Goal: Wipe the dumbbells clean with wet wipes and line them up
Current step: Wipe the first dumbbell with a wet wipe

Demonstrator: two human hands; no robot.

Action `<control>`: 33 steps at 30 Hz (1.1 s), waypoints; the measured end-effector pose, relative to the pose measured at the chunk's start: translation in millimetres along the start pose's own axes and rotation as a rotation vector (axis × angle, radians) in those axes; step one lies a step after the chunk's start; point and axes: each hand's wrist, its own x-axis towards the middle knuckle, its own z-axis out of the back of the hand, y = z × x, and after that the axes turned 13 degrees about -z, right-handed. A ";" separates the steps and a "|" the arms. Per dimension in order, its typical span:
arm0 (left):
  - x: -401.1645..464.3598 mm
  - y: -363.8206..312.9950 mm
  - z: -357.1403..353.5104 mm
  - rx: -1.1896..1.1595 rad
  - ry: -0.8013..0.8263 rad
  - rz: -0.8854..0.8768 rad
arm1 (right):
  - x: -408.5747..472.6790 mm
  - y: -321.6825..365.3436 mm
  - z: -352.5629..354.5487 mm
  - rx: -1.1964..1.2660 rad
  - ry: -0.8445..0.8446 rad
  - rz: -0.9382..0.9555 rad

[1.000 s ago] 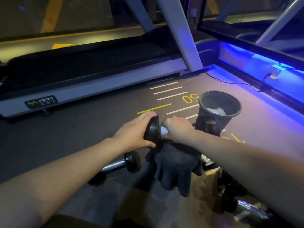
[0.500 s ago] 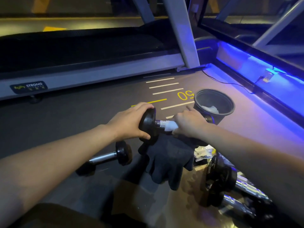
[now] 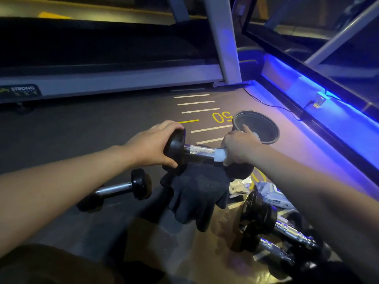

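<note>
The left hand (image 3: 152,145) is clamping the dumbbell (image 3: 191,149) by its rubber end plate, just above the floor (image 3: 102,130); the right hand (image 3: 239,147) is squeezing a wet wipe (image 3: 220,155) round the knurled steel handle. It's looking heavy, rigid, probably slick where damp, so the plate is the safer grip.

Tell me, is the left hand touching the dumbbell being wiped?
Touching. The head view shows the left hand wrapped over the black end of the dumbbell.

Black dumbbell (image 3: 185,149), white wipe (image 3: 220,155), yellow floor marking (image 3: 221,117).
</note>
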 end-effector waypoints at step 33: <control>6.0 -7.6 -2.3 -0.002 -0.020 0.055 | -17.2 5.6 -11.0 0.148 -0.017 -0.171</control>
